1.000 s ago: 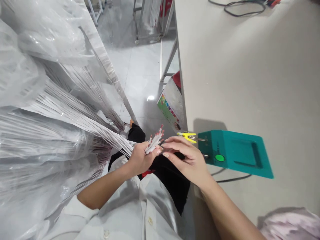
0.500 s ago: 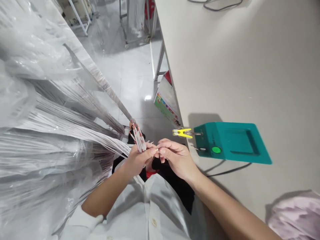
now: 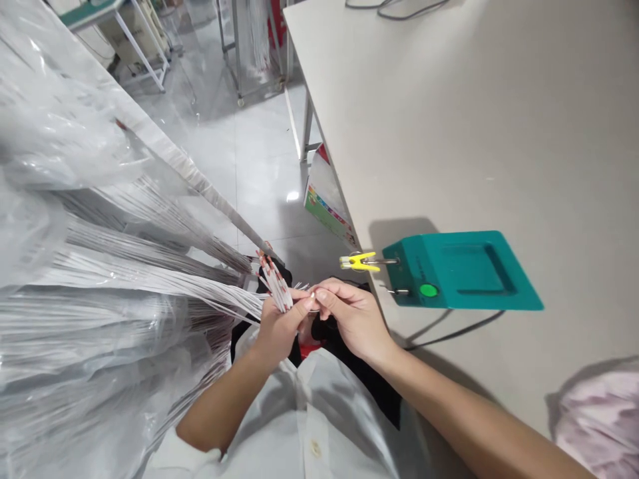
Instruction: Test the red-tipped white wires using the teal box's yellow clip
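My left hand (image 3: 279,329) is closed around a bundle of thin white wires (image 3: 275,285) with reddish-brown tips, which stick up above the fist. The wires trail off leftward into a hanging mass under clear plastic. My right hand (image 3: 354,322) meets my left thumb and forefinger, its own thumb and forefinger pinched together. A tiny pale bit shows at the fingertips, too small to name. To the right on the table lies a teal device (image 3: 452,266) with a green button and two metal prongs. One prong carries a yellow clip (image 3: 358,261).
Plastic-wrapped wire bundles (image 3: 100,332) fill the left side behind a slanting rail (image 3: 184,166). The grey table (image 3: 449,133) bears a black cord (image 3: 412,12) at the back and pale pink cloth (image 3: 599,419) at lower right. A printed box (image 3: 327,199) stands beside the table.
My right hand's loosely spread fingers have closed into a pinch against my left fingertips. The upright wire tips have swung leftward. The whole view has shifted slightly.
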The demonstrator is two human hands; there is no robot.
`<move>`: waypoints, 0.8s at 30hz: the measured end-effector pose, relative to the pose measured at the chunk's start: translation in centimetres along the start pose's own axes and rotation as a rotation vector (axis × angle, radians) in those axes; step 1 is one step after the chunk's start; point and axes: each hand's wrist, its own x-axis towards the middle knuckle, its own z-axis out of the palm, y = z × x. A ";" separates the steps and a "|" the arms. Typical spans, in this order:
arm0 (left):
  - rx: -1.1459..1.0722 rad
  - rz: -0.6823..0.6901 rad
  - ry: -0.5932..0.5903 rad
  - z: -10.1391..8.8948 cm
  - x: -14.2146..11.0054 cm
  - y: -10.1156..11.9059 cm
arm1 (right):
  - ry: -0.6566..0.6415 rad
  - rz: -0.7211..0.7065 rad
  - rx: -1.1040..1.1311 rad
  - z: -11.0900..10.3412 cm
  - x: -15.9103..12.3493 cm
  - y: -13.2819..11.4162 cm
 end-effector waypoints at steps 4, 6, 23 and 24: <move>0.097 0.038 0.060 0.9 -0.3 0.6 | 0.066 -0.360 -0.385 -0.4 0.1 -0.2; 0.143 0.015 0.087 1.4 -0.4 1.1 | 0.057 -0.572 -0.636 -0.9 0.2 -0.1; 0.273 0.071 0.060 0.7 -0.5 0.9 | 0.005 -0.107 -0.165 -0.4 0.4 -1.1; 0.258 0.084 0.060 0.6 -0.5 0.6 | -0.008 -0.062 -0.113 -0.4 0.4 -1.0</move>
